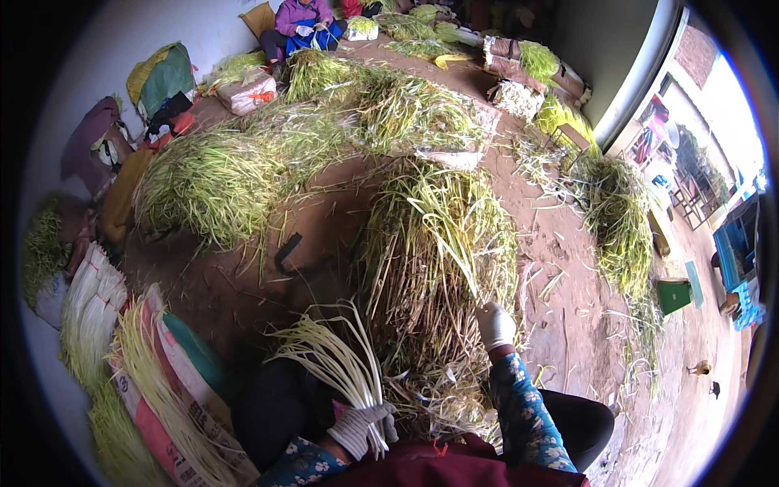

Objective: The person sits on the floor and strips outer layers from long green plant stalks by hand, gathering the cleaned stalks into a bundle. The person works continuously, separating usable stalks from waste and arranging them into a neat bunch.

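My left hand (363,429), in a pale knit glove, is closed around the white stem ends of a bundle of pale yellow leafy stalks (335,359), which look like blanched chives. The bundle's leaves fan up and to the left above my lap. My right hand (496,325), also gloved, is at the right side of a large heap of cut stalks (426,274) before me. Its fingers are closed on the lower end of a few long pale leaves (453,243), which stretch away over the heap. Dry brown stalks and husks make up the heap's near side.
On my left, pale stalks (164,389) lie on printed woven sacks (164,444), near tied white-stemmed bundles (91,298). Green heaps (207,182) cover the floor beyond. A person in purple (304,24) sits at the back wall. A green bin (674,295) stands outside at right.
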A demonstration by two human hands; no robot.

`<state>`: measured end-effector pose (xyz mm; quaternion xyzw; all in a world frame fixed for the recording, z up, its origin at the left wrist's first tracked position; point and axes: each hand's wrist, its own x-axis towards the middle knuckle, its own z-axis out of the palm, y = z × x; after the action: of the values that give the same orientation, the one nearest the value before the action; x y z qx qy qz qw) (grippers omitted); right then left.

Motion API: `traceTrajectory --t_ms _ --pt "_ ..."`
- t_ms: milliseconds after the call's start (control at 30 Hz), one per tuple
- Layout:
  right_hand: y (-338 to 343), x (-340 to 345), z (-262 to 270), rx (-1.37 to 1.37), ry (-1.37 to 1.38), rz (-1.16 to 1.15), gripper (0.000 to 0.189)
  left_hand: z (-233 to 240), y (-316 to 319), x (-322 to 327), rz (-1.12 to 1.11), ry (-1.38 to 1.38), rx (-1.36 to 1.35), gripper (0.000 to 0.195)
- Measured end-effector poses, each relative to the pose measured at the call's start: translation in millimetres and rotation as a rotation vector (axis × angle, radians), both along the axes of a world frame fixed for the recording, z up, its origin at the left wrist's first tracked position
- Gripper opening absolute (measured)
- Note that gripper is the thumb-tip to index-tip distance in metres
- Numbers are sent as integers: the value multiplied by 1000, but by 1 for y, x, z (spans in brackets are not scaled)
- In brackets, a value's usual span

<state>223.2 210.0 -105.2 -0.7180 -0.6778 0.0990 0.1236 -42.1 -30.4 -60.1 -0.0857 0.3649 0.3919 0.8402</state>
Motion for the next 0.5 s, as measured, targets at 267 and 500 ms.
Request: traceTrajectory --t_ms 267,500 --pt "14 2 2 -439 703 -16 20 33 16 -30 491 -284 371 37" --pt "6 34 199 119 1612 513 31 53 17 -54 688 -386 682 52"
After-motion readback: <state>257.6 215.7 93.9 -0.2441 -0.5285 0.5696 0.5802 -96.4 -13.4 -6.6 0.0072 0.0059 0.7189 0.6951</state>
